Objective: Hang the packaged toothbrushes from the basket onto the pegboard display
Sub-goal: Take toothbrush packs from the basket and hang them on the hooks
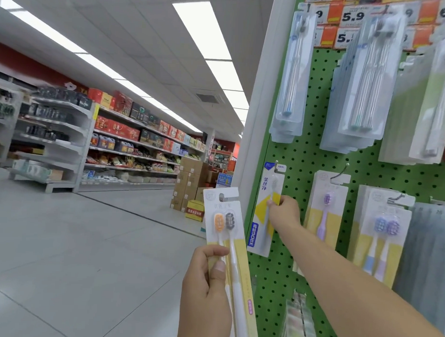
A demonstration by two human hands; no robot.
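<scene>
Pegboard (pixel 315 156) stocking is under way in the right half of the frame. The right hand (pixel 284 212) is reaching to the single-brush pack (pixel 261 220) hanging at the board's left edge, fingers curled and pinching its middle, while the pack's top slot is sitting at the hook (pixel 276 165). The left hand (pixel 207 288), at lower centre, is gripping a twin-brush pack (pixel 230 244) upright, thumb pressing across its front, well apart from the board.

To finish this step well, the right hand probably should be sliding the card fully back along the hook and letting it settle straight before letting go (a tilted card tends to swing off). The twin pack looks to belong with the similar yellow cards (pixel 380 237) to the right, so matching its slot to that peg would be sensible.

Basket and remaining stock are lying outside the frame. Whether the slot is truly threaded over the hook is hard to make out, and the upper packs are blurring.
</scene>
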